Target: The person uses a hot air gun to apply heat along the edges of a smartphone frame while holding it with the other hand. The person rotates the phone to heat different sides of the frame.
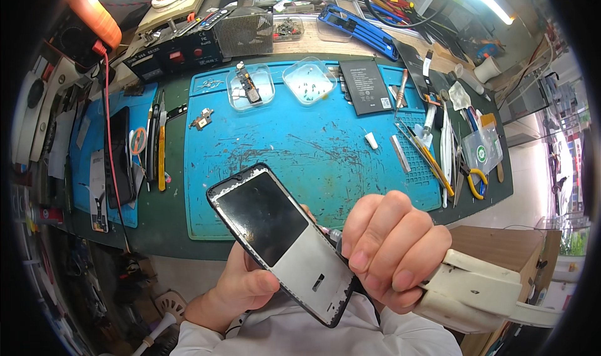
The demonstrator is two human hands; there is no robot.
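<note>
One phone frame (282, 243) is tilted over the near edge of the middle blue mat (250, 146). The left hand (244, 284) grasps it by its side. The right hand (391, 249) is clenched on one cream tool (469, 287), close beside the frame. On the mat are two clear trays (295, 74), one battery (363, 87), one white cap (371, 141).

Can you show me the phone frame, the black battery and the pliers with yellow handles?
Phone frame (299, 259): head view, on its silver inner part.
Black battery (364, 85): head view, on its flat face.
Pliers (471, 183): head view, on a yellow handle.
</note>
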